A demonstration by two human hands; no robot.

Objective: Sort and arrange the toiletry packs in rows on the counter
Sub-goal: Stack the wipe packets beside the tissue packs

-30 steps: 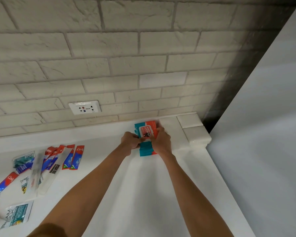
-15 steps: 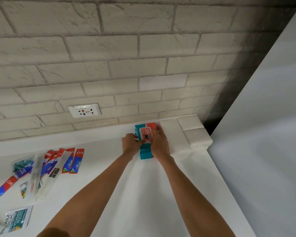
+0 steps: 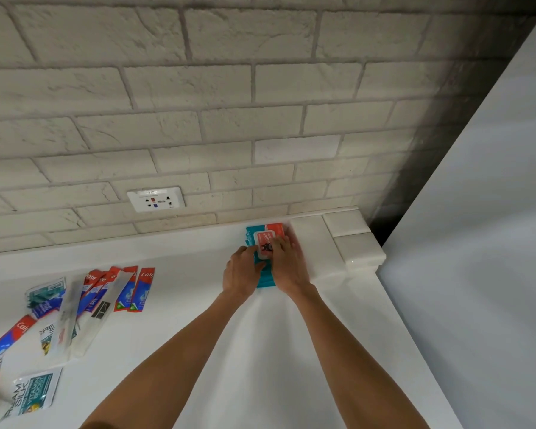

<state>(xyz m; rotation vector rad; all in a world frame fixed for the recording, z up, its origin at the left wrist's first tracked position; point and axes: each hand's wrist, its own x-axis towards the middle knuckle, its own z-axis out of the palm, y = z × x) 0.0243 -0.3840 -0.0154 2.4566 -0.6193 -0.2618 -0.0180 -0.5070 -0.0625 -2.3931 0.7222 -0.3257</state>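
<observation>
A small stack of teal and red wipe packs [image 3: 264, 237] lies at the back right of the white counter [image 3: 180, 305], against the raised tile ledge. My left hand [image 3: 241, 273] presses the stack's left side and my right hand [image 3: 287, 264] lies over its right side, fingers on the white label. At the left lie loose packs: several red and blue toothpaste packs [image 3: 130, 289], clear toothbrush sleeves [image 3: 96, 314], a teal razor pack [image 3: 45, 297] and a white and teal sachet [image 3: 34, 390].
A white brick wall with a power socket [image 3: 157, 198] stands behind the counter. White tile blocks [image 3: 350, 239] form a ledge at the back right corner. A plain white panel [image 3: 477, 243] rises on the right past the counter edge.
Both hands stay on the wipe packs. My right hand has slid further over the top of the stack, and the stack looks squared up closer to the ledge.
</observation>
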